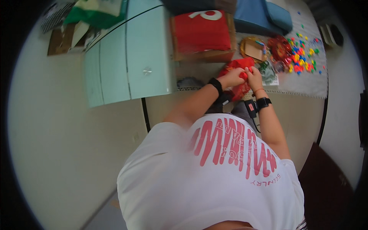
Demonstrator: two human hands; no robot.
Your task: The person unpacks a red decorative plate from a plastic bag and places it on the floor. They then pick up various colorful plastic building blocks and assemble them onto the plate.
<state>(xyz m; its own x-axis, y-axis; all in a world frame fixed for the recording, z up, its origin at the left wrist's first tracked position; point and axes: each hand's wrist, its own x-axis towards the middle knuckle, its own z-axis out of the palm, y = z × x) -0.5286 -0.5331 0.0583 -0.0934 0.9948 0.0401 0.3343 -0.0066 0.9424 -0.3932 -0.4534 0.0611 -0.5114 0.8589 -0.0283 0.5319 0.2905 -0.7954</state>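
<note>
"So, what are your hands up to at the near edge?"

"Both are closed. My left hand [232, 78] and right hand [254, 79] meet, fingertips bunched, on a crumpled red bag [240, 91]. A small red bit shows between them; I can't tell whether it's a fold or a separate piece."

"Why use two hands?"

"The bag looks soft, so I'd judge that a grip from both sides keeps it from slumping. It sits in front of me and seems to hang over the near edge, probably because that's easiest to look down on."

"And the colourful pieces [303, 57]?"

"They're scattered to the right on the white tablecloth [297, 86], perhaps spread out so each one shows."

"What else is close?"

"A gold basket [253, 50] sits just beyond my hands, with a red dish [281, 48] to its right. Left and far, a cardboard box [214, 56] stands apart, likely out of my way."
</note>
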